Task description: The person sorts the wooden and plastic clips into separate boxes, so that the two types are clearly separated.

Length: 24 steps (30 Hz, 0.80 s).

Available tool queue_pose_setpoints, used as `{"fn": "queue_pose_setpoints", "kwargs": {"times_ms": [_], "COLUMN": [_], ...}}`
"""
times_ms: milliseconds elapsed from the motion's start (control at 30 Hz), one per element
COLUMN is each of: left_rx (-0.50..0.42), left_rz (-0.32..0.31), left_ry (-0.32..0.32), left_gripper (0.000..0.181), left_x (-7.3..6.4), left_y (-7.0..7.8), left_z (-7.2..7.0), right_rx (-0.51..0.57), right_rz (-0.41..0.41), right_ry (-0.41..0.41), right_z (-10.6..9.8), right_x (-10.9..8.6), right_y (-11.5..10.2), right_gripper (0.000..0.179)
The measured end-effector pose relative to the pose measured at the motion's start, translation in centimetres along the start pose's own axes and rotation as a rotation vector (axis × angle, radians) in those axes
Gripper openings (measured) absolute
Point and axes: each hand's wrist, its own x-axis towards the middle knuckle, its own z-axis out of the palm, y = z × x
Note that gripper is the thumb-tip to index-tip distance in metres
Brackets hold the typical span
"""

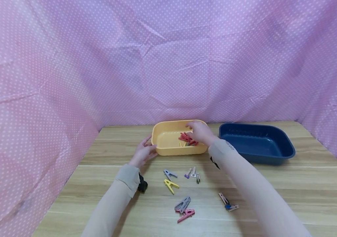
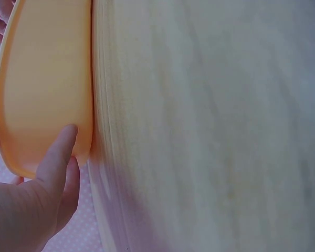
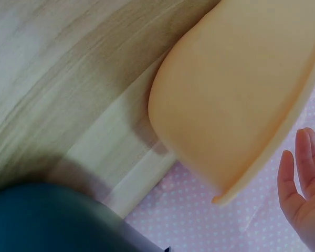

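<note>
Yellow tub (image 1: 183,151), far on desk (image 1: 112,144), seemingly steadied by spread left hand (image 1: 142,152); right hand (image 1: 201,132), fingers parted, over red clothespins (image 1: 183,136).

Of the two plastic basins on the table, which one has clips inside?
The yellow basin, left of the dark blue basin: red clips lie in it near the right hand; the blue one shows none.

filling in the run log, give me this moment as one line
left hand: touching left end of yellow bin | right hand: over red clips inside | blue bin: at right | loose clips: on table
</note>
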Motion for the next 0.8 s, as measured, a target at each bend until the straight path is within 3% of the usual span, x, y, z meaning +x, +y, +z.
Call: {"fn": "queue_pose_setpoints", "kwargs": {"times_ms": [633, 800], "left_rx": [-0.010, -0.017], "left_rz": [-0.002, -0.008], "left_ry": [-0.004, -0.005], "left_gripper": [0.064, 0.065], "left_x": [-0.1, -0.2], "left_y": [-0.1, -0.1], "left_z": [0.1, 0.0], "right_rx": [-0.004, 0.109], "right_rz": [-0.124, -0.158], "right_ry": [0.026, 0.077], "right_z": [-1.2, -1.9], "right_x": [-2.2, -2.9], "right_y": [0.0, 0.1], "right_gripper": [0.030, 0.031]}}
